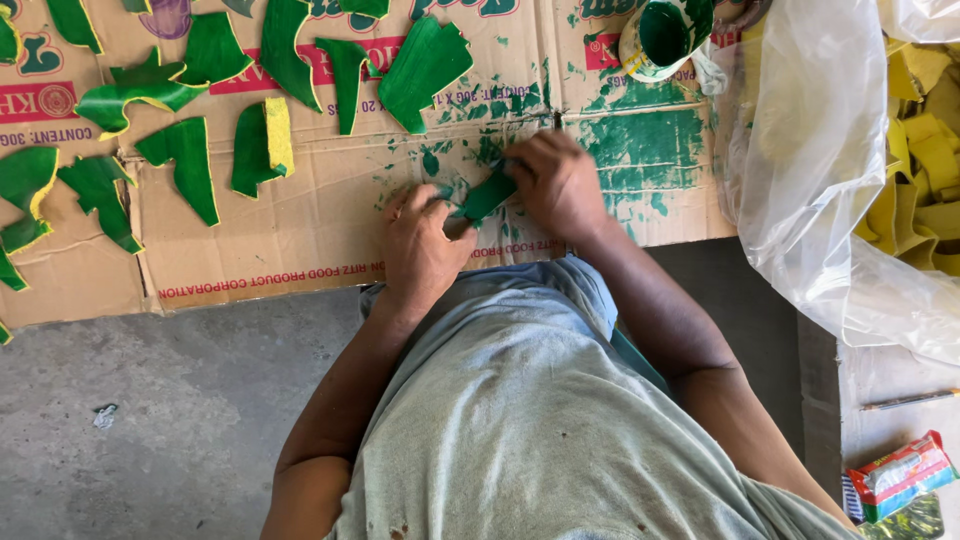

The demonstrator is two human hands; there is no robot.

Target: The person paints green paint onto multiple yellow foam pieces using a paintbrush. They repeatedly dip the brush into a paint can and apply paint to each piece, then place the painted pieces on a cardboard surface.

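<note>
Fingers [452, 205] of left hand [425, 245] and right hand [555, 185] pinched on a green-painted curved foam piece [488, 195], pressed to the paint-smeared flattened cardboard sheet [300, 225] on the floor. Many painted pieces [190, 160] drying far left; yellow unpainted pieces [925, 170] bagged in clear plastic right. Green paint cup [665, 35] far.

Bright, even daylight fills the scene, softest over the grey floor [170, 400] at near left, with white glare on the clear plastic bag [820, 170] at right, faint shadows and sharp focus throughout.
</note>
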